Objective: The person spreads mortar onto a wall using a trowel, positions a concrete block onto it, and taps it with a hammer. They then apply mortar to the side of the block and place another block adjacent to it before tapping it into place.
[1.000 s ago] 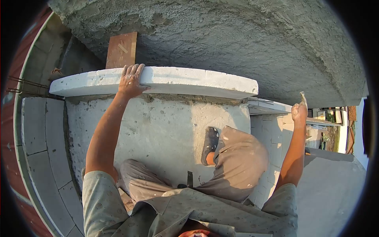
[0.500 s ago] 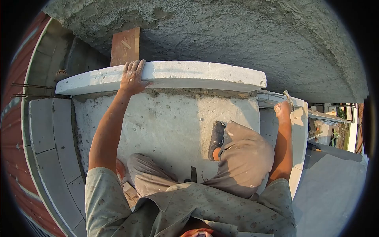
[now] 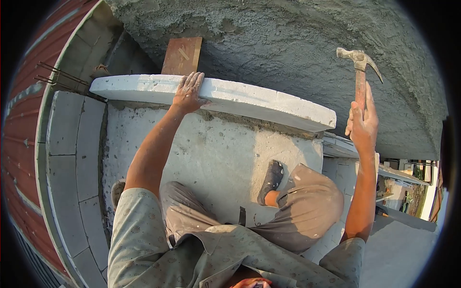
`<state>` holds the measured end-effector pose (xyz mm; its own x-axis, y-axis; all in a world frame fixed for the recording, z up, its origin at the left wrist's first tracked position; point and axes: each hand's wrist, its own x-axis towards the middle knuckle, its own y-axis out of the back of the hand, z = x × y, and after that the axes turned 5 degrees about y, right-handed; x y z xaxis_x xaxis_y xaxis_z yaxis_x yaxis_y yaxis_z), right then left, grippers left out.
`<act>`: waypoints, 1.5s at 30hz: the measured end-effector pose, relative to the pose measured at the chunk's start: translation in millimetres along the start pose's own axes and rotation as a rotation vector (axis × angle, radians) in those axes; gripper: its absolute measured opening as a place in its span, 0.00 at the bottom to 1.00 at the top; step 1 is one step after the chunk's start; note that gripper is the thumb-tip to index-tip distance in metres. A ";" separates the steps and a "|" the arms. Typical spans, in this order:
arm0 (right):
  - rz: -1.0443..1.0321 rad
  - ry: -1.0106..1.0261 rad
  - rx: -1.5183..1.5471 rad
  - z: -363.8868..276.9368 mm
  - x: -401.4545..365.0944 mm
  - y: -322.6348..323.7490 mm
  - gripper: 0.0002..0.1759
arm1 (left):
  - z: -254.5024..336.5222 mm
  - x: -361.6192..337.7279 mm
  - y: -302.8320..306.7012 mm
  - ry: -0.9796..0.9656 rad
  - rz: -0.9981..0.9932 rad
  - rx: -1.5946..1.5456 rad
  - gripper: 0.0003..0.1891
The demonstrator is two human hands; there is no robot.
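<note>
A long white lightweight concrete block (image 3: 269, 102) stands on edge along a mortar line at the far side of the slab. My left hand (image 3: 188, 94) lies on its top edge, fingers stretched flat over it and thumb against the near face. Up to the right, my right hand (image 3: 363, 122) is closed around the wooden handle of a claw hammer (image 3: 361, 62). The hammer is raised, clear of the block, its head up and claw pointing right. A reddish-brown board (image 3: 182, 56) leans behind the block, near my left fingertips.
Rough grey plaster wall (image 3: 288, 38) rises beyond the block. At left are a low wall of grey blocks (image 3: 65, 125), protruding rebar (image 3: 62, 74) and a red corrugated roof (image 3: 21, 139). My shoe (image 3: 272, 180) rests on the concrete slab (image 3: 211, 149). A lower level drops away at right.
My right hand has lifted the hammer from low beside the block's right end to high above it. My left hand stays on the block; the view has shifted and tilted.
</note>
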<state>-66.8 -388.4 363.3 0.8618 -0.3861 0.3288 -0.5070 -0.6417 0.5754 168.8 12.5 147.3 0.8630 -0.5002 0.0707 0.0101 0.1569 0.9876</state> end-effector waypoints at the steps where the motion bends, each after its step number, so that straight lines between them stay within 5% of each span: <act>1: -0.006 0.120 0.031 -24.4 14.7 -11.2 0.32 | -1.5 1.2 -1.3 -0.003 0.006 0.002 0.56; 6: 0.149 0.759 -0.016 -79.5 57.8 -126.5 0.32 | -1.7 -2.4 2.0 0.001 -0.011 0.014 0.55; 9: -0.023 0.721 0.001 -48.7 5.9 -211.4 0.38 | -4.7 -2.5 -0.7 0.006 -0.015 0.024 0.54; 10: -0.210 0.586 -0.013 -13.8 -22.9 -239.1 0.40 | -2.9 -1.7 0.3 0.004 -0.017 0.024 0.54; 11: -0.604 0.169 -0.221 0.3 -41.1 -248.9 0.40 | -3.1 -2.1 -1.6 0.006 -0.016 0.016 0.54; 13: -0.321 0.394 -0.137 26.6 -75.7 -265.8 0.41 | -6.9 0.6 -9.3 0.008 0.001 0.012 0.54; 16: -0.233 0.109 0.062 -12.5 -68.2 -206.4 0.35 | -3.8 -1.1 -3.7 -0.015 0.008 0.012 0.53; 19: 0.171 0.287 -0.165 -2.5 -51.2 -151.7 0.33 | -3.6 -0.2 -3.7 -0.017 -0.002 0.032 0.53; 21: 0.292 0.099 -0.322 37.6 -63.4 -131.5 0.34 | -3.5 -3.7 -8.9 -0.011 0.000 0.033 0.53; 23: 0.149 -0.073 -0.557 135.9 -94.4 -126.4 0.35 | -2.7 -0.6 -5.2 -0.008 0.006 0.031 0.53; 27: 0.042 -0.308 -0.459 97.9 -72.9 -87.5 0.36 | 2.6 0.2 4.8 0.021 -0.060 0.031 0.52; 29: 0.172 -0.343 -0.297 47.4 -63.4 -83.2 0.36 | -0.8 2.6 -5.0 0.022 -0.022 0.081 0.53; 32: 0.158 -0.459 -0.268 74.6 -80.5 -100.3 0.36 | 0.8 0.2 -4.1 0.005 -0.018 0.115 0.54; 34: -0.082 -0.528 -0.441 112.2 -89.2 -109.0 0.35 | 1.1 -1.2 -0.9 0.006 -0.024 0.099 0.54; 39: 0.125 -0.103 -0.285 39.4 -80.8 -128.3 0.33 | -4.4 -1.1 -11.1 -0.014 0.003 0.081 0.53; 42: 0.132 0.177 -0.211 59.2 -88.1 -182.5 0.32 | -5.9 -1.9 -8.5 -0.021 0.001 0.099 0.53; 43: -0.289 -0.146 -0.351 29.6 -82.3 -179.0 0.33 | -6.4 -2.8 -10.6 -0.022 0.000 0.098 0.53; 45: -0.259 -0.046 -0.317 26.5 -76.9 -195.0 0.34 | -6.9 1.7 -7.9 -0.022 0.003 0.093 0.53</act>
<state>-34.6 -251.2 206.0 0.9557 -0.2719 0.1131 -0.2384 -0.4886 0.8393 173.7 16.3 138.6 0.8519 -0.5183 0.0756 -0.0404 0.0789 0.9961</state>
